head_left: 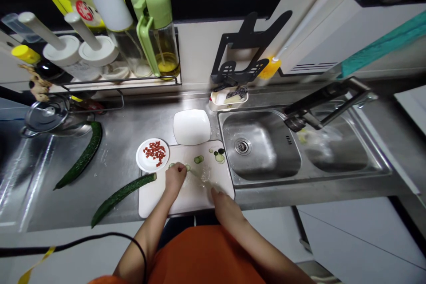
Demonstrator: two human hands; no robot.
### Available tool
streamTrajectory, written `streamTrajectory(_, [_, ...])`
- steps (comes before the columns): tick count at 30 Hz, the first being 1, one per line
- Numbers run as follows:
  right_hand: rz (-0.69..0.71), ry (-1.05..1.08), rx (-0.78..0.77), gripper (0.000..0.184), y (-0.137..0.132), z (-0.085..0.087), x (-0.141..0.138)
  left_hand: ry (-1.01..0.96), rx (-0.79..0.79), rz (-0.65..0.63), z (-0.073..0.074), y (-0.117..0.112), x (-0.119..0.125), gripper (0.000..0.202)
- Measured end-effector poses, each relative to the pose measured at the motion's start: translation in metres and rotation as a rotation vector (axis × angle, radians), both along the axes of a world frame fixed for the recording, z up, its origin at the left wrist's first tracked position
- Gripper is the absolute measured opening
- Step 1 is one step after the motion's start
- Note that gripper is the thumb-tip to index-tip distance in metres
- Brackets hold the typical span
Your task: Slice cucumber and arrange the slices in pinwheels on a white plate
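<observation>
My left hand (175, 178) is closed, with its fingertips pressed together over a piece of cucumber (188, 167) on the white cutting board (151, 202). Most of that piece is hidden by the fingers. My right hand (226, 207) is closed at the board's right front, around what looks like a knife (203, 179); its thin blade points toward my left fingertips and is hard to make out. Cucumber slices (199, 159) lie beyond the blade, and more slices and dark green end bits (219, 157) sit at the far right corner. A cut cucumber (123, 196) rests with its end on the board's left edge.
A small plate of diced reddish bits (139, 159) and a white square dish (192, 126) stand behind the board. Another whole cucumber (83, 159) lies left, near a lidded pot (46, 115). To the right are a double sink (262, 142) and a black faucet (309, 106).
</observation>
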State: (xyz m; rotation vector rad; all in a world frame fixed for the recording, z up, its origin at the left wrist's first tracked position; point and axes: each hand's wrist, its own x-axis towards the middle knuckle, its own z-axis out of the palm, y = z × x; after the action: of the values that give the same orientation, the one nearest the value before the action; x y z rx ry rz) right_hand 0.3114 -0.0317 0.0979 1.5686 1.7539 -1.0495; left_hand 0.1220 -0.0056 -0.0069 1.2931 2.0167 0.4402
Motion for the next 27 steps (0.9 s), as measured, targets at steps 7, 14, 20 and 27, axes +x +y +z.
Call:
streamTrajectory(7, [-0.010, 0.009, 0.020, 0.056, -0.008, -0.009, 0.012, 0.036, 0.071, 0.032, 0.010, -0.010, -0.013, 0.024])
streamTrajectory(14, [-0.002, 0.012, 0.029, 0.053, -0.009, -0.012, 0.012, 0.245, 0.075, 0.042, 0.016, -0.014, -0.030, 0.020])
streamTrajectory(20, [0.002, 0.032, 0.027, 0.053, -0.010, -0.016, 0.015, 0.334, 0.052, 0.022, 0.010, -0.013, -0.032, 0.021])
streamTrajectory(27, [-0.003, 0.012, 0.014, 0.053, -0.008, -0.014, 0.014, 0.424, 0.048, 0.012, 0.010, -0.015, -0.030, 0.023])
